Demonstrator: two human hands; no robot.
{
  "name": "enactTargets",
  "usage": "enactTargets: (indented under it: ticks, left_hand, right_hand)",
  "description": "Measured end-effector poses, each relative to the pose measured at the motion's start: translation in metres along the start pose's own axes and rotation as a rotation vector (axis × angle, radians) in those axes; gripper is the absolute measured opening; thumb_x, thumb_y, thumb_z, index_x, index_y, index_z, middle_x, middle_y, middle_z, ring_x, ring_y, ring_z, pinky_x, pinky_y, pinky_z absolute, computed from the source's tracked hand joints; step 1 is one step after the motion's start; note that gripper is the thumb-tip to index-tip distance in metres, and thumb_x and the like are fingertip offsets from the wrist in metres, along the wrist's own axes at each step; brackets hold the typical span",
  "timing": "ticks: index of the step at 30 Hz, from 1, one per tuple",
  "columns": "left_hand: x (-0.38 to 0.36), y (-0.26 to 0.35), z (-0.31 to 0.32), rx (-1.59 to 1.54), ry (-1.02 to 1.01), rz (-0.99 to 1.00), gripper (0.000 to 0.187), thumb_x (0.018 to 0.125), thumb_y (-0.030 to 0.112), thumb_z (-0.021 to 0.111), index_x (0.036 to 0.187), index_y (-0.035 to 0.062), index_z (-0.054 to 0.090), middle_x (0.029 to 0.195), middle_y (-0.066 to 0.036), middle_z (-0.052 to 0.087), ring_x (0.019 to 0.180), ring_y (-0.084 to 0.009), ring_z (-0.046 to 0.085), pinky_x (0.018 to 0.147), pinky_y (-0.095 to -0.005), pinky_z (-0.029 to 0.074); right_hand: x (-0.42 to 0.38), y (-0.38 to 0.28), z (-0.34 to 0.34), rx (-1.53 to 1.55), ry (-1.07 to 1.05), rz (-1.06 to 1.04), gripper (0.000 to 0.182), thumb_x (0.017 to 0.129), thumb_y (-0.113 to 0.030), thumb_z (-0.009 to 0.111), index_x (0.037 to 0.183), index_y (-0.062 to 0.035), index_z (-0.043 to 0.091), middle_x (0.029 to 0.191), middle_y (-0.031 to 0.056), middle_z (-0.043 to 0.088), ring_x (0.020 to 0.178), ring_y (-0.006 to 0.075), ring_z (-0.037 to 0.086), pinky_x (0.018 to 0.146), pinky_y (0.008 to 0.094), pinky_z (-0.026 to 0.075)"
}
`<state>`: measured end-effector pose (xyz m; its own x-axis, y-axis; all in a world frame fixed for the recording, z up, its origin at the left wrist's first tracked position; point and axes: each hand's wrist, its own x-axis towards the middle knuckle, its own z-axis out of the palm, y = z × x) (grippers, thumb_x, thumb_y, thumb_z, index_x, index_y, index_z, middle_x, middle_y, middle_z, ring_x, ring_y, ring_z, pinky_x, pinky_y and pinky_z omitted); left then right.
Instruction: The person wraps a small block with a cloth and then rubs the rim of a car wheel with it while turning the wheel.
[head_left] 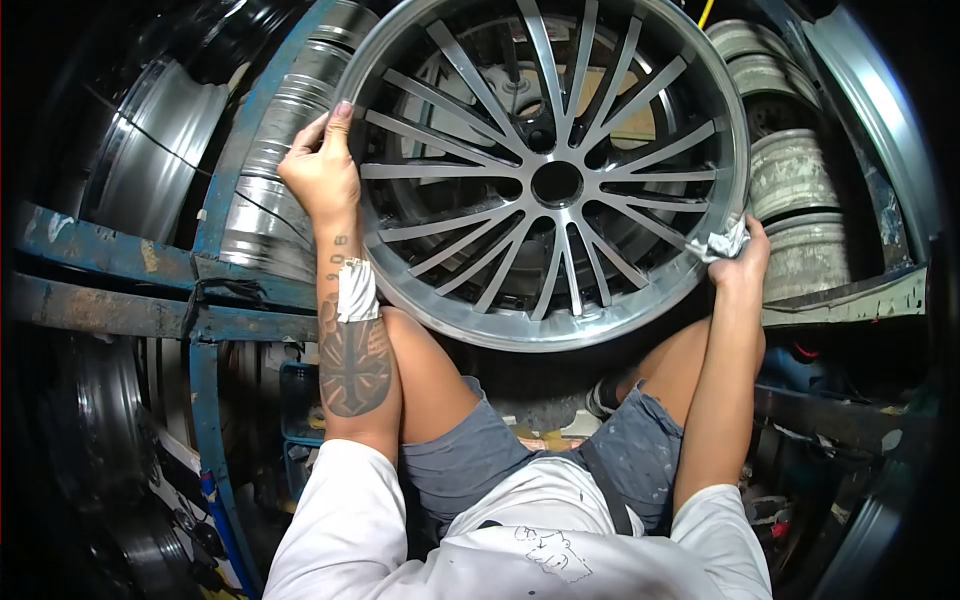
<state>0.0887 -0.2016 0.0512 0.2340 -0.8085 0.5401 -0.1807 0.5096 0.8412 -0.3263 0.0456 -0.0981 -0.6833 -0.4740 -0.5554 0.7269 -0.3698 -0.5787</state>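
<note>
A large multi-spoke wheel rim, with bright machined spoke faces and dark gaps, stands tilted in front of my knees. My left hand grips its outer edge at the upper left, thumb up along the lip. At the right edge of the rim, my right hand has its fingers closed on a crumpled whitish cloth, which touches the rim's lip. A white patch is wrapped on my left forearm.
Stacked silver rims stand on the left behind a blue metal frame. More worn rims are stacked on the right. Another rim lies far left. A blue crate is beside my left leg.
</note>
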Motion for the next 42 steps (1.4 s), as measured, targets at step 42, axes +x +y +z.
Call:
enactTargets:
  ticks: [42]
  left_hand:
    - [-0.005, 0.009, 0.009, 0.006, -0.185, 0.171, 0.043, 0.088, 0.037, 0.085, 0.072, 0.0032, 0.065, 0.061, 0.007, 0.053, 0.058, -0.0032, 0.043, 0.055, -0.0211, 0.032]
  right_hand:
    - [-0.088, -0.013, -0.003, 0.04, -0.025, -0.71, 0.04, 0.103, -0.01, 0.06, 0.142, -0.0042, 0.05, 0.118, 0.0153, 0.067, 0.107, 0.0265, 0.066, 0.094, 0.0432, 0.056]
